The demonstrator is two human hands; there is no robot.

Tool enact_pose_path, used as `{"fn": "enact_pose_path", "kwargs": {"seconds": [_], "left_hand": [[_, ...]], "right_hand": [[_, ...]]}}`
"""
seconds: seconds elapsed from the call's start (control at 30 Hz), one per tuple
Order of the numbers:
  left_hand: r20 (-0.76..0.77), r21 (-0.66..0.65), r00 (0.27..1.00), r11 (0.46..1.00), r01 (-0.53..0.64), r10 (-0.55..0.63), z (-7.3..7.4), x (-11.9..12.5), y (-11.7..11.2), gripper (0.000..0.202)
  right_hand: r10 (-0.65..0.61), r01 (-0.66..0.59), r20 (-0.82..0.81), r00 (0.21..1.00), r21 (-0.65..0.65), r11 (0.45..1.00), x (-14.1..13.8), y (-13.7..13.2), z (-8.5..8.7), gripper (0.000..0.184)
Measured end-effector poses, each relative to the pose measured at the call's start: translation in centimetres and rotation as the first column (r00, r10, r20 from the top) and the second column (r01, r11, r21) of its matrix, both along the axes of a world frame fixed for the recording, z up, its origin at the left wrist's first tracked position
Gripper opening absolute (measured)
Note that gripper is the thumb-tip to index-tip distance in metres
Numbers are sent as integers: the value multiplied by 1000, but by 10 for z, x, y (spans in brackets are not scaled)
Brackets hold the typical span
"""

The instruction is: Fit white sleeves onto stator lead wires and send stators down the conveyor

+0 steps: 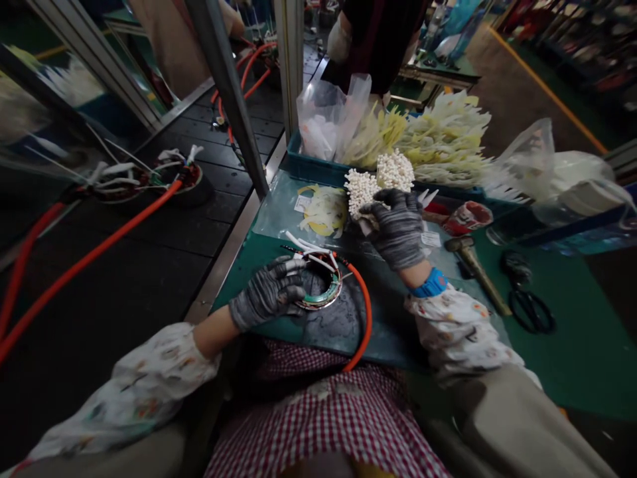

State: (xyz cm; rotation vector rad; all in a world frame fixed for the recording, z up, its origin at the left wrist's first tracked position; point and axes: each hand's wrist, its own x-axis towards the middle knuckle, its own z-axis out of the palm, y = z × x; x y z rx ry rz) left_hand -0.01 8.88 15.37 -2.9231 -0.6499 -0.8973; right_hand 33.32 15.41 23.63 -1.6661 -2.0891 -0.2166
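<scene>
My left hand, in a grey striped glove, grips the left side of a ring-shaped motor stator with a green lining. White sleeved leads stick out of its top, and a thick orange cable curves from its right side down to the table edge. My gloved right hand is at the bundles of thin white tubes, its fingers curled on their near edge; the fingertips are partly hidden. Left of these bundles lie flat yellowish-white insulation pieces on a clear sheet.
Behind stands a teal tray with plastic bags and yellowish strips. To the right lie a red tape roll, a hammer and black scissors. Left, a conveyor carries stators with orange cables, beside a metal post. Another person stands beyond.
</scene>
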Motion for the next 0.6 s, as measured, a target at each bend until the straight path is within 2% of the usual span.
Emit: {"fn": "enact_pose_path", "kwargs": {"seconds": [0.1, 0.2, 0.27, 0.33, 0.4, 0.47, 0.57, 0.6], "left_hand": [[75, -63, 983, 984, -164, 168, -12, 17, -15, 22], [115, -70, 920, 927, -369, 375, -22, 36, -34, 19], [130, -49, 891, 900, -433, 436, -25, 43, -41, 15], [135, -18, 900, 909, -417, 415, -23, 45, -41, 11], [135, 13, 922, 929, -369, 364, -17, 44, -38, 9], [137, 44, 930, 935, -351, 342, -10, 42, -34, 8], [144, 81, 932, 935, -345, 331, -4, 41, -32, 7], [135, 85, 936, 937, -338, 325, -4, 41, -32, 8]], "right_hand": [[-36, 38, 70, 997, -24, 999, -5, 12, 1, 16], [0, 0, -5, 1000, -28, 1000, -7, 18, -3, 6], [45, -47, -100, 994, -19, 999, -6, 20, -7, 6], [137, -141, -232, 963, 0, 990, -5, 17, -8, 6], [260, -263, -421, 869, 51, 963, -5, 6, -3, 2], [326, -298, -617, 717, 152, 942, -4, -14, 9, 6], [318, -130, -800, 509, 293, 947, -2, -57, 33, 18], [296, -97, -834, 465, 285, 954, -2, -73, 38, 22]]}}
